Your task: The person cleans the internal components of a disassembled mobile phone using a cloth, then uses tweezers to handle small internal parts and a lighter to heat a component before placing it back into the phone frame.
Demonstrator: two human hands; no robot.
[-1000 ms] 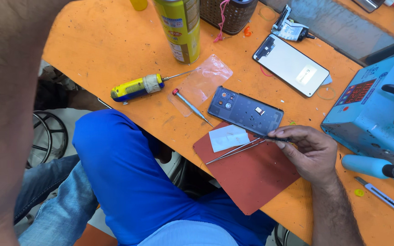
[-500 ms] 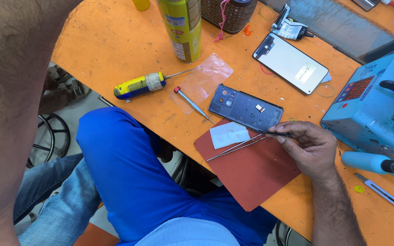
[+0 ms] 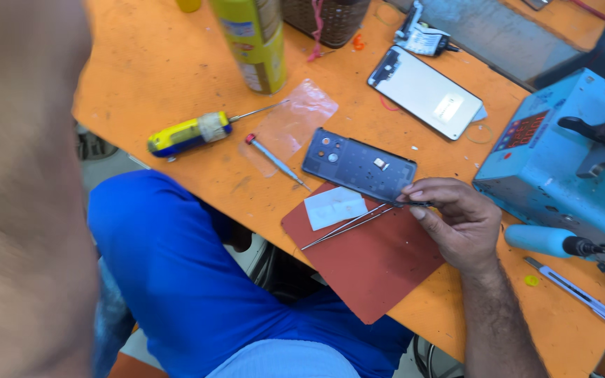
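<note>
My right hand [image 3: 456, 224] rests on the orange table's near edge and pinches one end of thin metal tweezers [image 3: 348, 225]. The tweezers lie slanted across a red-brown mat [image 3: 379, 273], their far end pointing down-left. Beside them on the mat is a small white piece [image 3: 335, 207]. A dark phone back frame [image 3: 358, 165] lies just above the mat, touching my fingertips. My left forearm fills the left edge as a blur, and its hand is out of sight.
On the orange table [image 3: 141, 63]: a yellow-and-blue screwdriver [image 3: 190, 133], a thin red-tipped driver [image 3: 274, 161], clear film [image 3: 292, 119], a yellow can [image 3: 253, 42] and a phone screen [image 3: 425, 92]. A blue machine [image 3: 561, 168], a blue-handled tool [image 3: 547, 240] and a slim knife [image 3: 572, 288] are at the right.
My right hand keeps its pinch on the tweezers beside the phone frame. Only the view has shifted a little.
</note>
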